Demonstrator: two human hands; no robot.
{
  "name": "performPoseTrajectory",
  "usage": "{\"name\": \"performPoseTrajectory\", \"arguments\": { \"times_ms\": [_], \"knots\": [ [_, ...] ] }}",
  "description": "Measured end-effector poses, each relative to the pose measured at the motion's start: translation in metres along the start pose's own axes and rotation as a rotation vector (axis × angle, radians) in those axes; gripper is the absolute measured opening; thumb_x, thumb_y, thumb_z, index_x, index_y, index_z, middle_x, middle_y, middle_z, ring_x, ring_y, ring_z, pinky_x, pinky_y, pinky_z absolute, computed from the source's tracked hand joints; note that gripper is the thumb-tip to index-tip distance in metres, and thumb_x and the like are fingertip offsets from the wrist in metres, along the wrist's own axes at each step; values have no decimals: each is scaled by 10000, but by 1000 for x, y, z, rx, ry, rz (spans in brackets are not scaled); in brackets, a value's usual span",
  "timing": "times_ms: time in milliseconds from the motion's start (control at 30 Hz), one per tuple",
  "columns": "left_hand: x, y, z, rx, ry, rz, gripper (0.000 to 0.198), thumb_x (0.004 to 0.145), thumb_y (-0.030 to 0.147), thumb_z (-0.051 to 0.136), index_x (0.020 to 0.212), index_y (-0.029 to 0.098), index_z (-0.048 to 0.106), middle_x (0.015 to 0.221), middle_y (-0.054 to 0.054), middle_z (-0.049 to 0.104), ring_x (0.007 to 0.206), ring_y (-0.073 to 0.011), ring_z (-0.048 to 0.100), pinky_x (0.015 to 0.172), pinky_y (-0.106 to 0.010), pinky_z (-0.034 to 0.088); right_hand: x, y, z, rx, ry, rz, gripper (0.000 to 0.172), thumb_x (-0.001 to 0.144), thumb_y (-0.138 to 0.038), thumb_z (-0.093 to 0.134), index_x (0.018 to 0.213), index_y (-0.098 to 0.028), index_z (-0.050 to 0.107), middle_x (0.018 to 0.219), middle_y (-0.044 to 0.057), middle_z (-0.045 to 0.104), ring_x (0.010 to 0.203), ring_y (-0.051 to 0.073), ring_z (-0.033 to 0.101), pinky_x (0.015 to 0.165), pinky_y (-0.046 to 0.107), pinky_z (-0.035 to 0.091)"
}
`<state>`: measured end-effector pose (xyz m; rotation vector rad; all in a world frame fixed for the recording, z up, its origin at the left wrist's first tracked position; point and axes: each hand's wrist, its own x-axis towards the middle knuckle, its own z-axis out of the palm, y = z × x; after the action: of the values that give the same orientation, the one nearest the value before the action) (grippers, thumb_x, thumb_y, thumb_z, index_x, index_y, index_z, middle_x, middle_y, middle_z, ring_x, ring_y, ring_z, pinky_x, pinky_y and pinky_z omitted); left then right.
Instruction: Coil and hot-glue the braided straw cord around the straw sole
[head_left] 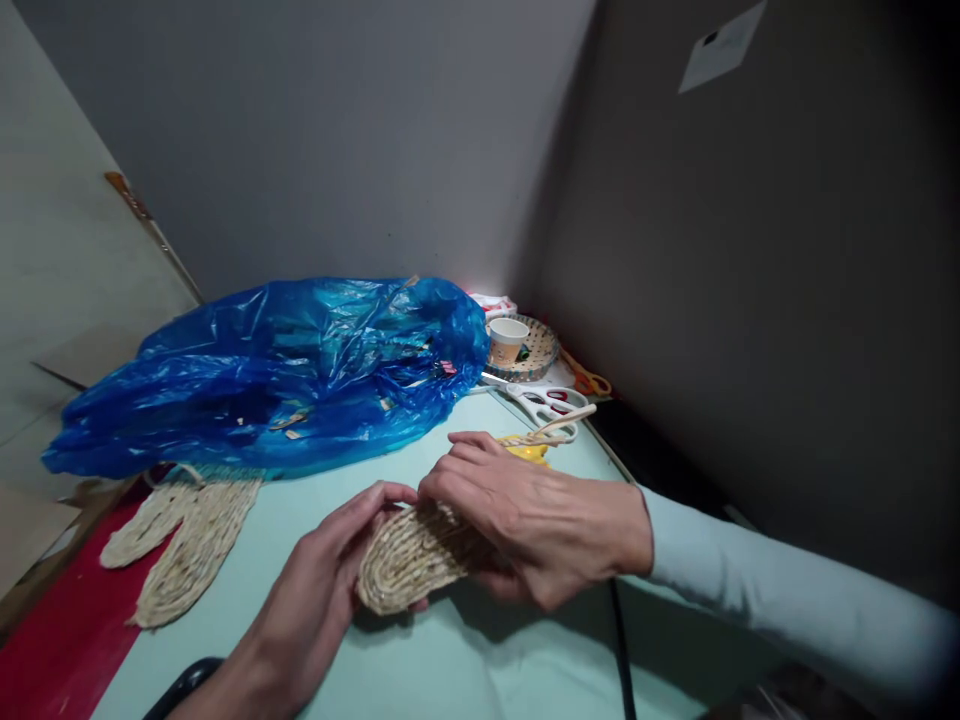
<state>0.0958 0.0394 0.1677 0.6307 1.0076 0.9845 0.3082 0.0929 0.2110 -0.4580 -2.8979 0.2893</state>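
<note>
An oval woven straw piece (pixel 409 562) with curved rows is held above the table, between my two hands. My left hand (pixel 330 565) is closed round its left end from the side, with some fingertips showing under it. Across its right part lies my right hand (pixel 517 505), fingers curled over the upper edge and hiding much of that side. To the left, a mitten-shaped straw piece (pixel 201 545) rests on the table, its top partly under a blue plastic bag (pixel 330 345). A pale braided strand (pixel 559 428) shows just behind my right hand.
White-handled scissors (pixel 541 402) and orange-handled scissors (pixel 592 382) lie at the back right. A paper cup (pixel 508 343) stands in a shallow woven basket (pixel 551 352). Walls enclose the light green tabletop (pixel 390 670). A red surface (pixel 64 630) lies at left.
</note>
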Motion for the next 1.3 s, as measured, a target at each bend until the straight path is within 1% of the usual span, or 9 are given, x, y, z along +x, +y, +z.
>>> {"name": "performPoseTrajectory", "arguments": {
  "times_ms": [200,367,533,667,767,867,933,1067,1300],
  "knots": [
    [-1,-2,2,-35,-231,-223,273,820,385,694,908,141,781,748,-99,781,634,-290,728,584,-424,599,-1,-19,-26,-132,-135,-115,638,736,-157,696,1332,-66,489,1238,165,588,1161,305,493,1156,522,233],
    [-9,-7,7,-110,-322,-175,273,839,408,690,935,177,799,838,-93,807,699,-258,755,666,-369,589,-7,-23,-31,-153,-79,-88,630,766,-147,679,1366,-101,491,1422,175,515,1424,302,327,1206,538,141],
    [-9,-9,10,-174,-440,-125,295,817,392,743,1005,170,794,914,-126,818,767,-284,775,717,-403,597,-9,-30,-35,-184,-45,-69,592,789,-143,660,1362,-134,510,1525,162,455,1502,289,223,1208,572,128],
    [-7,-6,8,-300,-442,-32,277,820,334,761,1029,154,790,1002,-160,815,849,-286,777,763,-390,601,-11,-36,-44,-231,34,-5,661,826,-18,550,1449,-215,448,1659,89,263,1544,256,88,1221,582,53],
    [-7,-1,3,-344,-431,-2,296,851,317,727,1078,134,778,1076,-199,795,924,-298,770,859,-411,580,-18,-29,-53,-185,270,86,775,846,-11,542,1540,-256,297,1690,62,155,1550,254,37,1227,576,99],
    [-6,5,-1,-372,-424,10,347,867,307,704,1136,93,753,1112,-223,778,933,-294,769,913,-417,560,-29,-4,-55,-36,664,228,634,918,-170,581,1504,-260,355,1635,80,308,1521,292,205,1206,570,235],
    [-5,7,-3,-403,-417,32,342,868,286,702,1130,72,752,1128,-231,771,943,-292,765,934,-416,552,-37,19,-47,50,802,357,514,958,-241,541,1458,-268,422,1544,90,453,1446,286,382,1172,534,341],
    [-2,10,-7,-451,-374,90,300,880,259,688,1095,62,762,1129,-225,772,956,-290,761,932,-409,556,-51,54,-15,99,785,482,365,986,-301,504,1344,-243,538,1352,126,631,1222,285,622,940,442,578],
    [-1,17,-14,-469,-377,164,342,846,283,740,1112,70,760,1136,-196,778,980,-289,758,937,-385,576,-63,59,18,47,708,495,296,998,-288,463,1262,-238,586,1241,122,692,1136,283,669,930,448,577]
  ]
}}
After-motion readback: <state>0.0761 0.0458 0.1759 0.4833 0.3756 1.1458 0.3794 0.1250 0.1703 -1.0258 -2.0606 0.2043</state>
